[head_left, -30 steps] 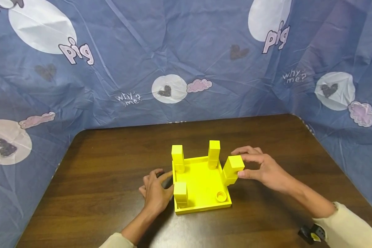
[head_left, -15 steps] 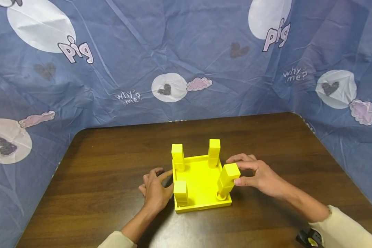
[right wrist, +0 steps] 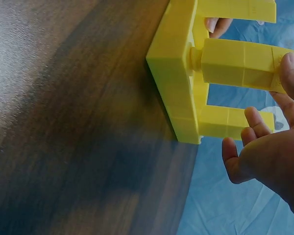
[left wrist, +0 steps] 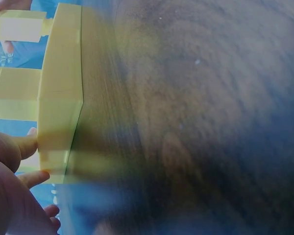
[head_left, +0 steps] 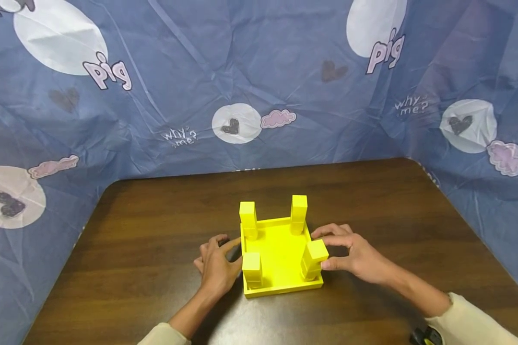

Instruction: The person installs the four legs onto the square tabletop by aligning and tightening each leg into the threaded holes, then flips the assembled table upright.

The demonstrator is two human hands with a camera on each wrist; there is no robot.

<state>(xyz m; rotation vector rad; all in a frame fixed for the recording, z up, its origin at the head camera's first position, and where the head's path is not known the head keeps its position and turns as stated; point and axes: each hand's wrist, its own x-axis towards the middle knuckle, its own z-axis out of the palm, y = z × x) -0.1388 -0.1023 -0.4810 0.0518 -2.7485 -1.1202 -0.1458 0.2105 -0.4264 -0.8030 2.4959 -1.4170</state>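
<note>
A shallow yellow square tray-like base point(head_left: 280, 258) lies on the table with its rim up. Yellow block legs stand upright at the far left point(head_left: 248, 218), far right point(head_left: 299, 213) and near left point(head_left: 252, 268) corners. My right hand point(head_left: 358, 254) pinches another yellow leg point(head_left: 314, 256) between thumb and fingers at the near right corner. That leg leans slightly, and a narrow neck point(right wrist: 196, 58) shows between it and the base in the right wrist view. My left hand point(head_left: 217, 268) touches the base's left wall with thumb and index finger; its other fingers are bent loosely.
The brown wooden table point(head_left: 164, 230) surrounds the base. A blue printed cloth point(head_left: 177, 86) hangs behind and at both sides. A small black object point(head_left: 426, 336) sits by the right sleeve at the bottom edge.
My right hand has brought the leg down and toward me, from above the right wall onto the round socket at the near right corner. The left hand and base have stayed in place.
</note>
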